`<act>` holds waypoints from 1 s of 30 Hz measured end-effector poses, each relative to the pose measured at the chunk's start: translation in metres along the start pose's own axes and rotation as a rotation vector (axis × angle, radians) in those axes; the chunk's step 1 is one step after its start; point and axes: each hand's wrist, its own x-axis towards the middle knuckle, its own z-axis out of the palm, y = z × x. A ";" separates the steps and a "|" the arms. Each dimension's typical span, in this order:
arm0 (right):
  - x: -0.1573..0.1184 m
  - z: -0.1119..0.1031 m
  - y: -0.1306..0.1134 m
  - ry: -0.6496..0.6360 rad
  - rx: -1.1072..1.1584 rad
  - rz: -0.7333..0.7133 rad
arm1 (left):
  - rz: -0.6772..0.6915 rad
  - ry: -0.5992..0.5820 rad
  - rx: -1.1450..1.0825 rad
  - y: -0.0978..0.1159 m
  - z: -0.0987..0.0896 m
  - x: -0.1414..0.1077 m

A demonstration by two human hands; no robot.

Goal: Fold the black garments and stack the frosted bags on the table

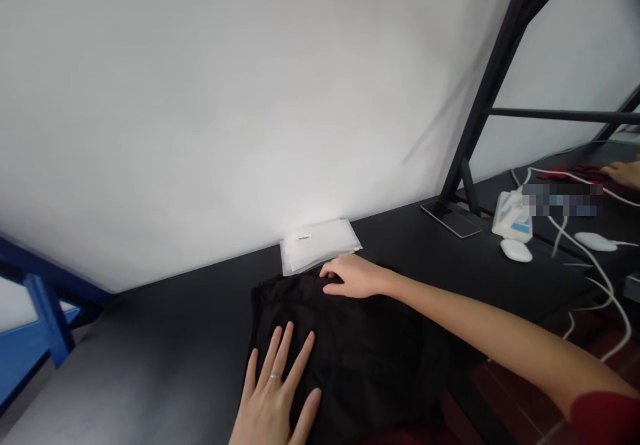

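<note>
A crumpled black cloth garment (pixel 340 345) lies on the black tabletop (pixel 140 358) near its front edge. My left hand (pixel 270 398), with a ring on one finger, presses flat on the cloth with its fingers spread. My right hand (pixel 353 277) comes in from the right in a red sleeve (pixel 603 418). Its curled fingers hold the far edge of the cloth. Just beyond that hand, a flat translucent white plastic bag (pixel 317 246) with a small label lies against the wall, almost touching the cloth.
A dark phone (pixel 451 219) lies on the table to the right, near white computer mice (pixel 516 250) and tangled white cables (pixel 590 265). A co-worker's hand (pixel 620 174) rests on a red item. Black metal framing rises at right, blue framing at left.
</note>
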 end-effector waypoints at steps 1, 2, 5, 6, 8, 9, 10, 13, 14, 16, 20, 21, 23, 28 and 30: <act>0.007 0.003 0.000 -0.033 0.013 -0.004 | -0.005 -0.001 -0.008 0.000 0.001 0.000; 0.013 0.005 0.000 -0.062 0.026 -0.006 | -0.012 0.002 -0.012 0.001 0.002 0.000; 0.019 0.009 -0.003 -0.119 0.065 -0.018 | -0.005 0.043 0.006 0.003 0.004 0.000; 0.019 0.009 -0.004 -0.124 0.079 -0.027 | 0.003 0.056 0.022 0.004 0.004 0.001; 0.017 0.006 -0.006 -0.125 0.108 -0.049 | 0.009 0.074 0.051 0.006 0.003 0.002; 0.016 0.004 -0.006 -0.128 0.121 -0.059 | 0.008 0.077 0.056 0.007 0.002 0.002; 0.014 0.002 -0.006 -0.133 0.134 -0.065 | 0.003 0.081 0.055 0.007 0.002 0.002; 0.012 -0.006 -0.003 -0.139 0.151 -0.067 | -0.019 0.082 0.029 0.008 0.000 0.002; 0.012 -0.007 -0.001 -0.131 0.147 -0.062 | -0.027 0.076 0.020 0.009 0.000 0.002; 0.013 -0.010 0.004 -0.094 0.123 -0.048 | -0.041 0.066 0.011 0.009 -0.001 0.001; 0.017 -0.007 0.010 0.057 0.008 0.004 | -0.057 0.060 0.040 0.008 0.001 0.000; 0.016 -0.006 0.010 0.098 -0.026 0.015 | -0.053 0.062 0.055 0.007 0.001 0.000; 0.010 -0.003 0.006 0.160 -0.089 0.024 | -0.035 0.065 0.080 0.006 0.002 0.001; -0.035 0.001 -0.019 0.127 -0.169 -0.019 | 0.003 0.054 0.077 0.002 -0.003 0.009; -0.061 0.003 -0.026 0.062 -0.187 -0.040 | 0.015 0.038 0.046 0.002 -0.006 0.014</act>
